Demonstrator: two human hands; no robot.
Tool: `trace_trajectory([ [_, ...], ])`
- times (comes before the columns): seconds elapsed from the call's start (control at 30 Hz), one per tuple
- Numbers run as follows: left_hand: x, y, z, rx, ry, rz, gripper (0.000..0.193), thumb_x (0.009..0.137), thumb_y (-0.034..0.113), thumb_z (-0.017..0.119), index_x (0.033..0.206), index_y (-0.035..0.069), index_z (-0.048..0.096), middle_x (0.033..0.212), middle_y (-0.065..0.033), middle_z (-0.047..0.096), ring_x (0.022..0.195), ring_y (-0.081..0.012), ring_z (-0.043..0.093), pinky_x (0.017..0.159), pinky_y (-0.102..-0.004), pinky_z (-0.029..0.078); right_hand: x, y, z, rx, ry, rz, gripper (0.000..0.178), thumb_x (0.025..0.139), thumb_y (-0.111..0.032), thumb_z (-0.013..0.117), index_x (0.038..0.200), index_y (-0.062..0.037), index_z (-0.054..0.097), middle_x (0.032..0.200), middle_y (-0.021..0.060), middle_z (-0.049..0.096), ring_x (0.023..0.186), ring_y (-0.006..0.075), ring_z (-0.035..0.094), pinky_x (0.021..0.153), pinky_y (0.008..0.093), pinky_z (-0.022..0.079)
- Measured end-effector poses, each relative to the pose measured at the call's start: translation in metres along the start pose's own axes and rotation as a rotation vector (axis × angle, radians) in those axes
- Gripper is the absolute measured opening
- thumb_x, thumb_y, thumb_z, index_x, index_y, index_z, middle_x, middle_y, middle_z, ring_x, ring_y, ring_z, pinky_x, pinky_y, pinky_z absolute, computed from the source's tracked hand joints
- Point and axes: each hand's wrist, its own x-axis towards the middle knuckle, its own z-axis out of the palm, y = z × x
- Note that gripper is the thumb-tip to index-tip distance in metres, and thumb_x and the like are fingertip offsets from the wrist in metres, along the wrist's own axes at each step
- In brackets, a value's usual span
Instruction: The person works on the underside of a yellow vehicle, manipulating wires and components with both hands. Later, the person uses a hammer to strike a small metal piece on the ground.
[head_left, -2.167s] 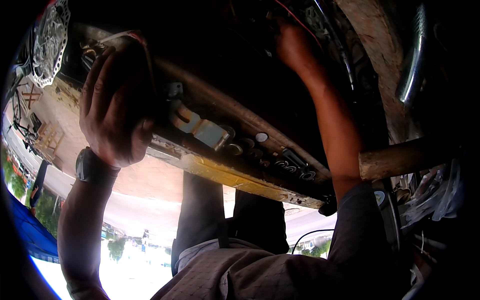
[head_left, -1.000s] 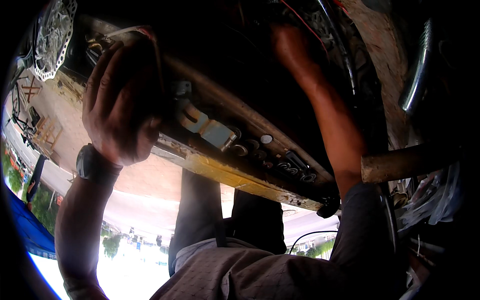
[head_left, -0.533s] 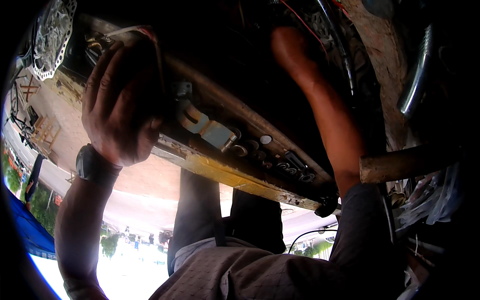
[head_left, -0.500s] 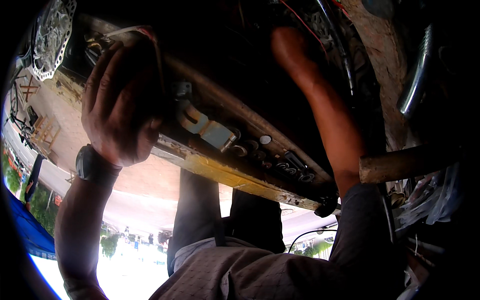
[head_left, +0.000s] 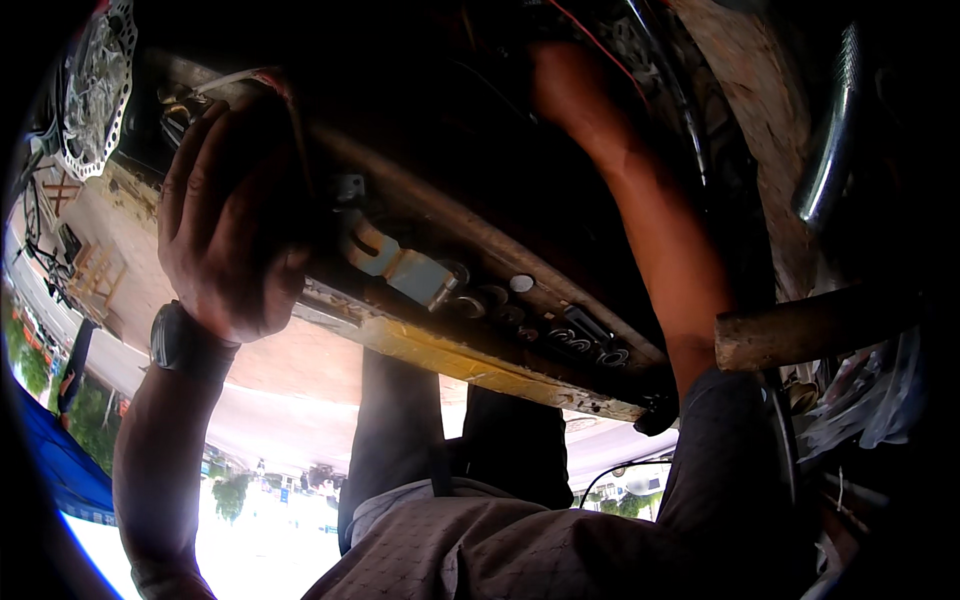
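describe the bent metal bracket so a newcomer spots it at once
Find the long tray with yellow on its near edge. Inside, just right of the left hand, lies the bracket: a bent, slotted plate, much bigger than the round rings beside it.

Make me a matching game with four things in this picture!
1. wristwatch
2. bent metal bracket
3. thin wire near the right hand
4. silvery disc at far left

A. red
B. lying in the long tray
C. small holes along its edge
D. worn just behind the left hand

Pairs: 1-D, 2-B, 3-A, 4-C
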Motion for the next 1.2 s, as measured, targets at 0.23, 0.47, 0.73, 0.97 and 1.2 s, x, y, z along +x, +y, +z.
trace_trajectory([
  [0.23, 0.0, 0.0, 0.003, 0.008, 0.012, 0.005, 0.07, 0.101, 0.062, 0.036, 0.137, 0.01, 0.065, 0.145, -0.0233, 0.057, 0.135, -0.045, 0.055, 0.107, -0.0551, 0.049, 0.002, -0.002, 0.006, -0.037, 0.08, 0.009, 0.022, 0.088, -0.004, 0.056, 0.098, -0.0034, 0.075, 0.098, 0.0235, 0.074, 0.091, 0.0417, 0.073, 0.078, 0.0538, 0.058],
  [0.47, 0.0, -0.001, 0.002, 0.006, 0.02, -0.001, 0.069, 0.101, 0.062, 0.036, 0.138, 0.01, 0.065, 0.146, -0.0233, 0.057, 0.135, -0.0448, 0.054, 0.107, -0.055, 0.05, -0.005, -0.016, 0.001, -0.124, 0.034, 0.018, 0.022, 0.09, -0.011, 0.056, 0.094, -0.003, 0.076, 0.101, 0.0216, 0.075, 0.095, 0.0412, 0.073, 0.082, 0.0542, 0.057],
  [0.73, -0.001, 0.0, 0.001, 0.015, -0.002, -0.013, 0.069, 0.101, 0.062, 0.036, 0.137, 0.011, 0.065, 0.146, -0.0232, 0.057, 0.135, -0.0448, 0.054, 0.107, -0.055, 0.049, -0.002, -0.001, 0.01, 0.093, 0.136, 0.036, 0.025, 0.086, -0.006, 0.055, 0.101, -0.0036, 0.075, 0.099, 0.0243, 0.073, 0.095, 0.0447, 0.071, 0.081, 0.0554, 0.056],
  [0.97, -0.001, 0.001, 0.002, 0.02, 0.001, -0.018, 0.07, 0.101, 0.063, 0.035, 0.137, 0.01, 0.065, 0.146, -0.0228, 0.057, 0.136, -0.0445, 0.054, 0.108, -0.0549, 0.049, 0.008, -0.005, 0.0, -0.015, 0.025, 0.046, 0.019, 0.082, -0.003, 0.062, 0.095, -0.0027, 0.075, 0.095, 0.0237, 0.073, 0.091, 0.0417, 0.072, 0.074, 0.0521, 0.058],
  [1.2, -0.003, -0.001, 0.001, 0.024, -0.001, -0.005, 0.07, 0.101, 0.063, 0.035, 0.136, 0.01, 0.066, 0.146, -0.0232, 0.057, 0.136, -0.0444, 0.054, 0.107, -0.0542, 0.05, -0.001, 0.005, -0.007, -0.023, 0.193, 0.008, 0.021, 0.087, -0.014, 0.071, 0.106, -0.0067, 0.075, 0.096, 0.0224, 0.073, 0.09, 0.0398, 0.072, 0.075, 0.0512, 0.057],
])
